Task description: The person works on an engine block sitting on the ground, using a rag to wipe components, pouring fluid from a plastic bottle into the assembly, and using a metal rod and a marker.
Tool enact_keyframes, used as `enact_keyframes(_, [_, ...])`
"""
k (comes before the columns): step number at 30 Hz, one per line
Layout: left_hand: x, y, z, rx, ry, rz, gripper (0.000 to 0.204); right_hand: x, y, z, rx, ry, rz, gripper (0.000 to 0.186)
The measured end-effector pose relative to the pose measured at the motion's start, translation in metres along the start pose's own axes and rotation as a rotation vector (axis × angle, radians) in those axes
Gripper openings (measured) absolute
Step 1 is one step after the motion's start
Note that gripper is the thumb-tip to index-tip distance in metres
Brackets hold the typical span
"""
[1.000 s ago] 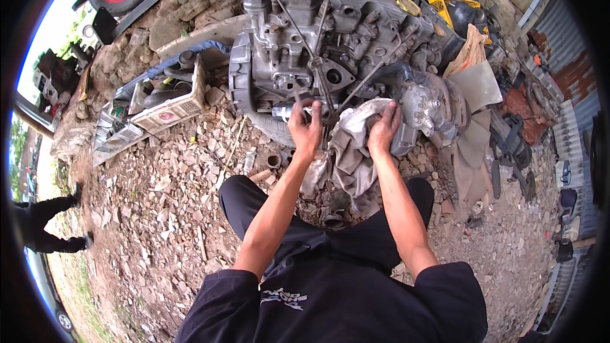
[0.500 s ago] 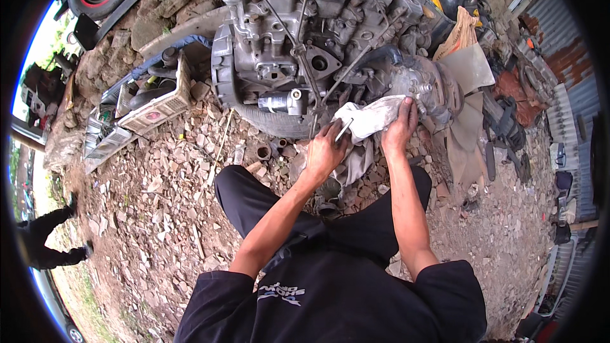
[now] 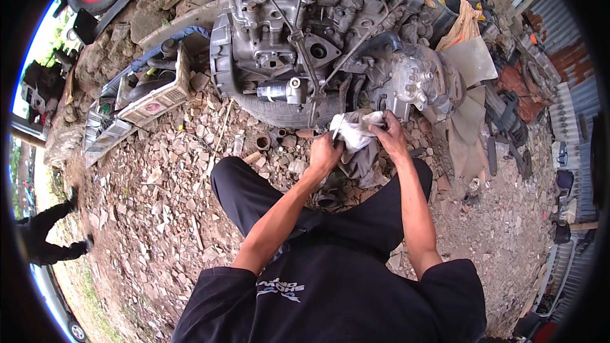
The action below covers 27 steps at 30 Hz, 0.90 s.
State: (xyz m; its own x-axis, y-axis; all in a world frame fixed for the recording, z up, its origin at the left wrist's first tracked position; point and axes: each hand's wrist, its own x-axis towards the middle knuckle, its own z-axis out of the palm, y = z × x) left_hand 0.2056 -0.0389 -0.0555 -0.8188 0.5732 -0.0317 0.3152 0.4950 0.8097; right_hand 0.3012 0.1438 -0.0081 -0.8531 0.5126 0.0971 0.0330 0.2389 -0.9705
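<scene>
Between my hands hangs a crumpled white rag (image 3: 354, 129), with a greyer cloth (image 3: 362, 164) drooping below it. My left hand (image 3: 325, 152) is closed on the rag's left side, and a thin light rod (image 3: 337, 128) sticks up beside its fingers. My right hand (image 3: 392, 137) pinches the rag's right edge between thumb and fingers. Just beyond them stands a large greasy engine block (image 3: 273, 44) with a metal bar frame (image 3: 305, 67) across its front. A rounded metal housing (image 3: 413, 89) sits at its right. Under the block lies a tyre (image 3: 286, 114).
Rubble covers the ground (image 3: 152, 216). To the left lies a plastic crate (image 3: 155, 98) of parts; metal cups (image 3: 262, 142) stand near my left knee. Cardboard (image 3: 467, 133) and dark scraps (image 3: 508, 117) lie to the right. Another person's legs (image 3: 47, 232) show at far left.
My right hand has come down and closer to my left, bunching the rag that was stretched wider. The rag now hangs lower, clear of the metal housing.
</scene>
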Motion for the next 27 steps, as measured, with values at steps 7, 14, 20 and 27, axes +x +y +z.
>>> enact_keyframes(7, [0.015,0.104,-0.033,-0.321,0.214,0.300,0.016,0.001,-0.053,-0.026,-0.817,0.612,-0.162,0.024])
enact_keyframes(14, [0.034,0.126,-0.076,-0.213,0.429,0.661,0.016,0.021,-0.074,0.012,0.572,0.490,0.073,0.052])
enact_keyframes(20, [0.052,0.093,-0.113,0.119,0.192,0.594,0.027,0.074,-0.045,0.080,0.173,0.601,-0.321,0.045])
enact_keyframes(27, [0.053,0.075,-0.121,-0.148,0.486,0.456,0.020,0.148,-0.008,0.104,0.085,0.173,-0.466,0.040])
